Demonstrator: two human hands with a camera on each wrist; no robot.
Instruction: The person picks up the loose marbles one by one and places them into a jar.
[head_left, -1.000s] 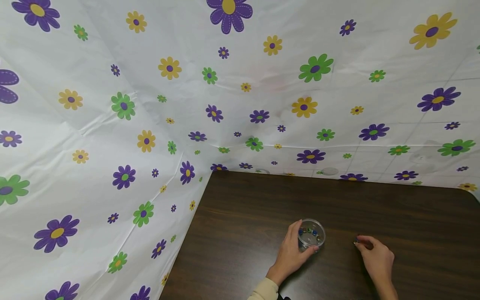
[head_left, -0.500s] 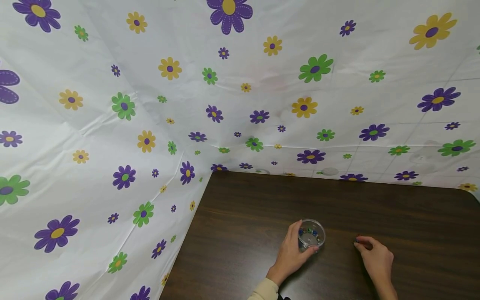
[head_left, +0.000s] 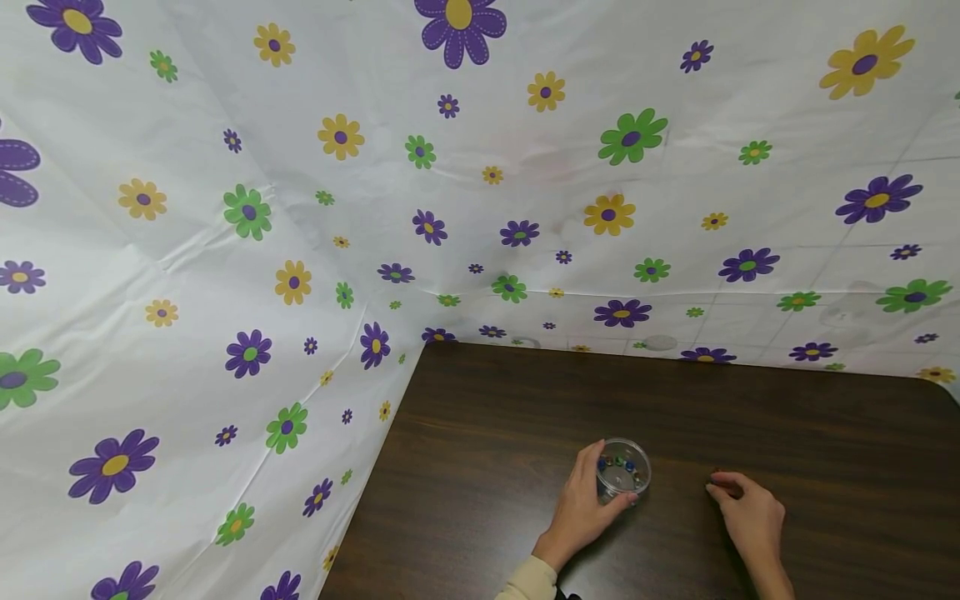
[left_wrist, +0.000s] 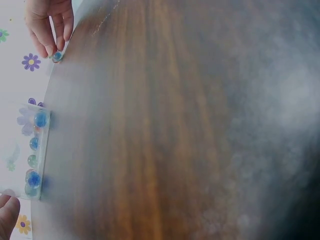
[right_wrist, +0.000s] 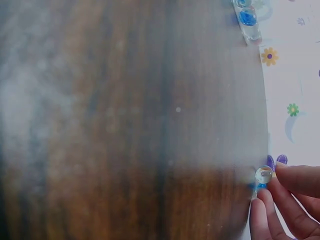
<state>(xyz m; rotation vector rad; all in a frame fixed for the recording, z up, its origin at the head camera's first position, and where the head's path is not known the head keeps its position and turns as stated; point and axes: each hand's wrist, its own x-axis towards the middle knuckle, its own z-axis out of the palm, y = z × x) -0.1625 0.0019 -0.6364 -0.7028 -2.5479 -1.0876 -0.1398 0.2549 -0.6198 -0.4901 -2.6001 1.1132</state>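
Observation:
My left hand grips a clear round plastic container on the table, fingers on its far left side and thumb at the near side. Several glass marbles, blue and greenish, lie along the container's bottom in the left wrist view. To the right, apart from the container, my right hand pinches a clear marble between thumb and fingers, low over the table. A bit of blue shows just beneath that marble in the right wrist view; whether it is a second marble I cannot tell.
The dark wood-grain table reaches back to a white sheet with purple, yellow and green flowers. Another stretch of this sheet hangs along the table's left edge.
My right thumb and fingertips have shifted slightly around what they pinch, and less of it shows in the head view. The left hand and container have stayed in place.

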